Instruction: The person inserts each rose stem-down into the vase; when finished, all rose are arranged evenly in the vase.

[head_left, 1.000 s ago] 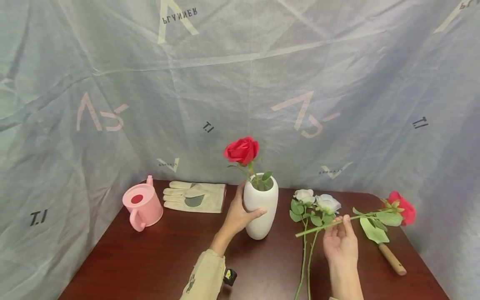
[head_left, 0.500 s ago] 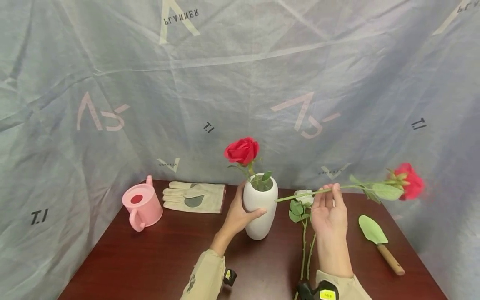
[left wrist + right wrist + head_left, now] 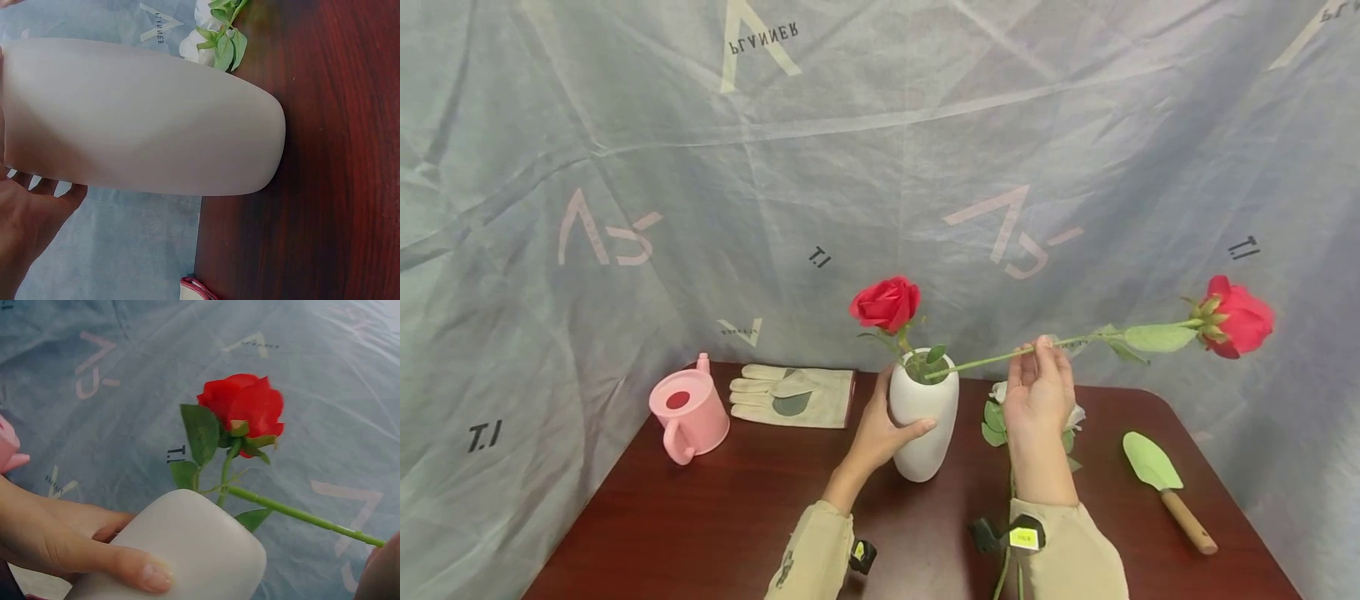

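My left hand point(image 3: 880, 429) grips the white vase point(image 3: 925, 421) from its left side, the thumb across the front. Out of the vase's mouth rises one red rose point(image 3: 886, 303) with green leaves. My right hand point(image 3: 1039, 392) pinches the stem of a second red rose point(image 3: 1238, 318), which lies nearly level with its bloom to the right. The cut end of that stem is at the vase's opening in the head view; in the right wrist view the stem point(image 3: 306, 517) reaches toward the first rose's stem. The vase point(image 3: 144, 119) fills much of the left wrist view.
White roses point(image 3: 1075, 417) lie behind my right forearm, partly hidden. A green trowel with a wooden handle point(image 3: 1183, 518) lies at the right. On the left are a pink watering can point(image 3: 691, 412) and a pale work glove point(image 3: 793, 396). A grey cloth hangs behind the table.
My right hand has moved up and left, carrying the second rose off the table side until its stem end reaches the vase mouth. The left hand and vase have stayed put.
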A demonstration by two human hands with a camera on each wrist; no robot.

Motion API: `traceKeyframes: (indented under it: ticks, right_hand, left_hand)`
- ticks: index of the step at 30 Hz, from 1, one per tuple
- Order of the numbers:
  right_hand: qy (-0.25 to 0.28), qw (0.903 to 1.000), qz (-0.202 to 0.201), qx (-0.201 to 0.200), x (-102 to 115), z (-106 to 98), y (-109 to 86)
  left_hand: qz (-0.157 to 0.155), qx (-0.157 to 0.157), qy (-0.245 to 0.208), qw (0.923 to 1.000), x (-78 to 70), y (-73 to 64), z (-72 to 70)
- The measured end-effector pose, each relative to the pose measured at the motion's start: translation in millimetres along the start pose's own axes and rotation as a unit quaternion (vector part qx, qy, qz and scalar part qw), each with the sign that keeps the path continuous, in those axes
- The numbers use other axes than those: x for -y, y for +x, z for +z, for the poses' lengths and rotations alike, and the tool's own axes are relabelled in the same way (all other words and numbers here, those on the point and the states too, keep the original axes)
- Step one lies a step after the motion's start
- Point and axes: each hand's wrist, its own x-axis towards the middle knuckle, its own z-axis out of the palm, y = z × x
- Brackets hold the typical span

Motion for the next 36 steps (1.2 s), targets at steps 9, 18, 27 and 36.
traceKeyframes:
  ticks: [9,18,27,36]
  right_hand:
    - [-0.12,0.9888,-0.083,0.034,-20,-3,0.7]
    - [-0.206,0.9604,-0.168,0.084,-40,-9,4.0]
    - [-0.286,0.9296,-0.196,0.125,-58,-20,-0.2]
    - [-0.351,0.9042,-0.203,0.134,-66,-28,3.2]
  left_hand:
    - [-0.007,0.002,-0.003,1.0,0.1,-0.1,1.5]
    - [-0.001,0.0,-0.002,1.0,0.0,0.5,1.5]
    - [0.003,-0.001,0.0,1.0,1.4,-0.7,1.4]
    - [0.003,-0.006,0.013,0.9999,44.0,7.7,9.1]
